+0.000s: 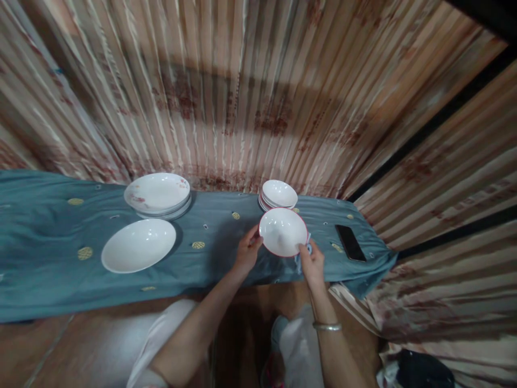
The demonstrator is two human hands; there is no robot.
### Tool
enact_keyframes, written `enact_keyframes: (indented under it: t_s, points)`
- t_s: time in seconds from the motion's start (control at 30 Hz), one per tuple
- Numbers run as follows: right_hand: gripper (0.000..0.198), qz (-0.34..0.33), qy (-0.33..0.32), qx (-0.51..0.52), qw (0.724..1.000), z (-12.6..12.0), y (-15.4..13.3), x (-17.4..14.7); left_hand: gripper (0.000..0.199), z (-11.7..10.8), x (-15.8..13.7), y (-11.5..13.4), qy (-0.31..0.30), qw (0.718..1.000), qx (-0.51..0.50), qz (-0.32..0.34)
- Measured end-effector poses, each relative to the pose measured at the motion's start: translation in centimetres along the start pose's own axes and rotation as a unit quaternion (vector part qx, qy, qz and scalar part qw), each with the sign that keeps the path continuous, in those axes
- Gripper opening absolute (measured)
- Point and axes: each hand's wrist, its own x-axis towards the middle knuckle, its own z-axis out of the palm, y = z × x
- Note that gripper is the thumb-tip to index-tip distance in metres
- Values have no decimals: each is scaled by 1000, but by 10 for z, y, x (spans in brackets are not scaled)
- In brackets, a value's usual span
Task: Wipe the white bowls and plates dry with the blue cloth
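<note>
A white bowl with a thin red rim (281,231) is held up over the cloth-covered table, tilted so its inside faces me. My left hand (248,249) grips its left edge, thumb at the rim. On the right edge, my right hand (312,263) pinches the rim, with a light blue cloth (299,263) caught between its fingers and the bowl. Just behind the held bowl stands a short stack of white bowls (279,194), partly hidden by it.
On the left are a stack of floral-patterned plates (157,192) and a large white oval bowl (138,246). A black phone (350,242) lies at right on the teal tablecloth (218,258). Pleated curtains (226,108) hang behind. A dark bag (424,371) is on the floor.
</note>
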Motion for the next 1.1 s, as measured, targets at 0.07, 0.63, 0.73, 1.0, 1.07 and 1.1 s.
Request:
enact_keyframes:
  t_s: [0.07, 0.63, 0.73, 1.0, 1.07, 1.1]
  points:
    - [51, 2, 5, 22, 1000, -3, -6, 7, 34, 4, 4, 3, 6, 999, 22, 28]
    - [41, -63, -33, -58, 996, 18, -53, 151, 38, 57, 127, 42, -13, 934, 285, 214]
    - [32, -57, -47, -153, 985, 25, -61, 166, 36, 55, 146, 36, -3, 917, 335, 219]
    - [26, -98, -92, -334, 933, 34, -73, 174, 31, 47, 167, 20, 10, 898, 393, 200]
    - [26, -104, -105, -378, 914, 35, -74, 174, 33, 46, 171, 15, 11, 896, 397, 199]
    - [26, -104, -109, -389, 909, 35, -74, 174, 34, 46, 172, 13, 11, 895, 398, 201]
